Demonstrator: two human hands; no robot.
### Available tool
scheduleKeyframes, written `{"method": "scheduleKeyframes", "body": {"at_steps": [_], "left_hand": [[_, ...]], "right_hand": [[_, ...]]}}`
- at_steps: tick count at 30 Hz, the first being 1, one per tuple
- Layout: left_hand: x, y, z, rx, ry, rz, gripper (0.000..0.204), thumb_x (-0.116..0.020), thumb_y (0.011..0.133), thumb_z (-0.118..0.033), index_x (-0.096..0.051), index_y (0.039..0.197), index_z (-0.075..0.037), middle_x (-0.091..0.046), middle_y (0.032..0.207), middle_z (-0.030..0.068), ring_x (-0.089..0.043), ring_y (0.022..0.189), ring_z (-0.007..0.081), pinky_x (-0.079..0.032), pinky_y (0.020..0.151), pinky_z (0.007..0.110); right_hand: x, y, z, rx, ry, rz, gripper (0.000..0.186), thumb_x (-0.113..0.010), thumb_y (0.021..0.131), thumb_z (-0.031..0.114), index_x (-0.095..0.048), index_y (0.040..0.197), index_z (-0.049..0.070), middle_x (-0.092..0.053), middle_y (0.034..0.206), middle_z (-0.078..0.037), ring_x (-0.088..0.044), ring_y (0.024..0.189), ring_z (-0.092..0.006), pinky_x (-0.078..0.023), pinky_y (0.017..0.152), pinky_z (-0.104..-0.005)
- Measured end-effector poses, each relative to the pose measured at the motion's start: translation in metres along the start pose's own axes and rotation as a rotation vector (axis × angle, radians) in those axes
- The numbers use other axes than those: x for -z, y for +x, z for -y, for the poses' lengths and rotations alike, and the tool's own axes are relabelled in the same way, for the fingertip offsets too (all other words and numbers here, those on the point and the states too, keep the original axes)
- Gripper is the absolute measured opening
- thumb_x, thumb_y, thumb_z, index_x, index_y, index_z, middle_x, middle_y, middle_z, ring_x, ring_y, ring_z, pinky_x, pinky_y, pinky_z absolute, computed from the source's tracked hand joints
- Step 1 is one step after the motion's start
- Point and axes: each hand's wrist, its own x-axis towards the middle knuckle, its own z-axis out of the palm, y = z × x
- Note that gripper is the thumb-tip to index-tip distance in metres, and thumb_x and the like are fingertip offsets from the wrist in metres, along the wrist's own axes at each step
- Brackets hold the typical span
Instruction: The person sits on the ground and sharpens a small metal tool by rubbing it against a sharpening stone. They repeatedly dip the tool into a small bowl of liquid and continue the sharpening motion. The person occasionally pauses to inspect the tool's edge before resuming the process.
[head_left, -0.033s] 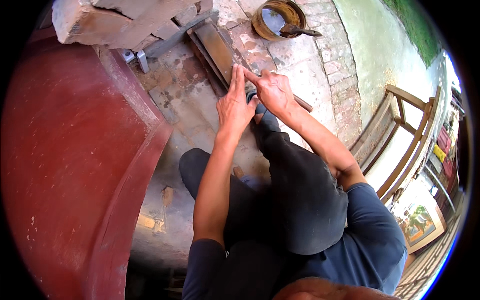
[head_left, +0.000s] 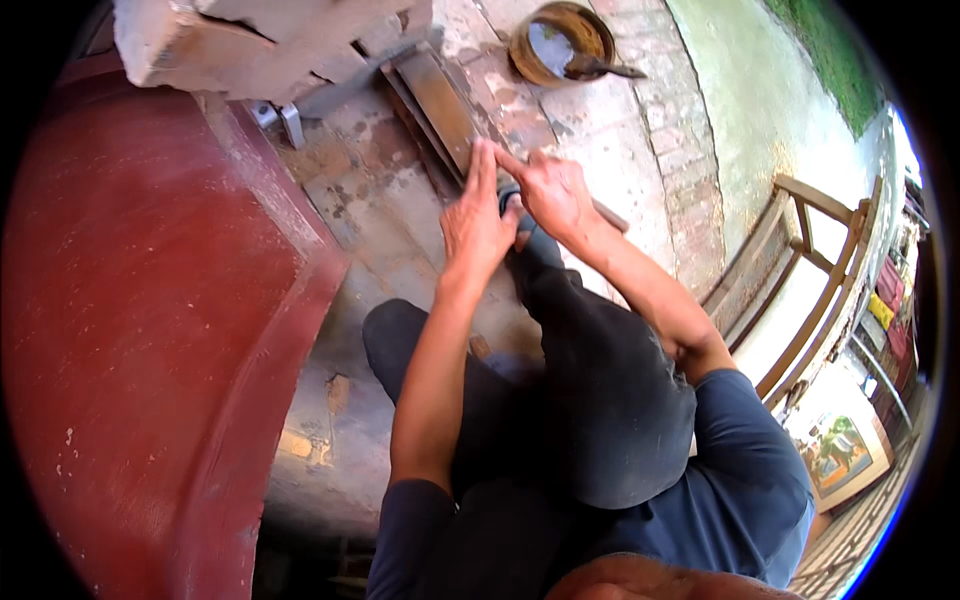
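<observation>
My right hand [head_left: 556,196] is closed around a tool with a brown rod-like handle [head_left: 611,216], whose end sticks out to the right past my wrist. The tool's working end is hidden under my hands, so its kind does not show. My left hand [head_left: 472,228] has its fingers stretched out together, pointing away from me, with the tips at the near end of a brown sharpening stone [head_left: 437,98]. The tips of both hands almost meet there. That long, flat stone lies slanted in a dark holder on the brick floor. My sandalled foot is just below my hands.
A round, rusty bowl [head_left: 597,40] holds water and a dark-handled brush [head_left: 600,68] at the far right of the stone. Stacked blocks [head_left: 250,50] stand at the far left. A red slab [head_left: 150,300] fills the left side. A wooden frame [head_left: 810,255] stands on the right.
My hands and the tool have drawn slightly toward me along the stone. The whole view has shifted a little too.
</observation>
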Motion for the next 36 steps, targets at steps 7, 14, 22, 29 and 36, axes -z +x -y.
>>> {"method": "scheduleKeyframes", "body": {"at_steps": [7, 14, 22, 29, 36], "left_hand": [[-0.001, 0.010, -0.003, -0.023, 0.016, -0.029, 0.112, -0.086, 0.085, -0.027, -0.019, 0.173, -0.011, -0.034, 0.176, 0.0110, -0.066, 0.133, 0.0371, -0.061, 0.095, 0.047], [-0.011, -0.018, -0.012, 0.041, 0.065, 0.109, 0.122, -0.087, 0.080, -0.024, -0.012, 0.175, -0.013, -0.028, 0.179, 0.0092, -0.071, 0.122, 0.0391, -0.062, 0.090, 0.047], [-0.006, -0.024, -0.022, 0.043, 0.097, 0.117, 0.112, -0.086, 0.083, -0.023, -0.020, 0.172, -0.008, -0.030, 0.178, 0.0127, -0.073, 0.117, 0.0386, -0.062, 0.086, 0.046], [-0.006, -0.008, -0.004, -0.004, 0.113, -0.041, 0.104, -0.082, 0.088, -0.023, -0.021, 0.172, -0.010, -0.034, 0.177, 0.0109, -0.073, 0.113, 0.0401, -0.062, 0.085, 0.048], [-0.003, -0.012, -0.017, 0.106, 0.119, 0.069, 0.112, -0.086, 0.083, -0.025, -0.020, 0.173, -0.011, -0.031, 0.178, 0.0089, -0.073, 0.116, 0.0392, -0.062, 0.086, 0.047]], "right_hand": [[0.000, 0.006, 0.001, -0.056, -0.095, -0.019, 0.075, -0.073, 0.081, 0.008, -0.062, 0.154, 0.024, -0.068, 0.087, -0.019, -0.071, 0.075, -0.0374, -0.057, 0.064, -0.0474], [0.006, -0.024, 0.005, -0.082, -0.058, 0.093, 0.071, -0.075, 0.086, 0.012, -0.061, 0.155, 0.022, -0.070, 0.087, -0.022, -0.075, 0.076, -0.0377, -0.060, 0.062, -0.0445], [-0.009, -0.036, 0.000, -0.061, -0.051, 0.113, 0.085, -0.077, 0.079, 0.011, -0.055, 0.161, 0.022, -0.070, 0.088, -0.024, -0.074, 0.069, -0.0375, -0.060, 0.060, -0.0468], [-0.009, -0.016, 0.010, -0.060, 0.057, 0.029, 0.082, -0.074, 0.081, 0.009, -0.054, 0.160, 0.018, -0.071, 0.087, -0.026, -0.076, 0.073, -0.0365, -0.060, 0.061, -0.0453], [-0.003, -0.018, 0.012, -0.080, 0.056, 0.029, 0.077, -0.075, 0.081, 0.011, -0.059, 0.156, 0.020, -0.071, 0.088, -0.024, -0.074, 0.072, -0.0382, -0.060, 0.062, -0.0475]]}}
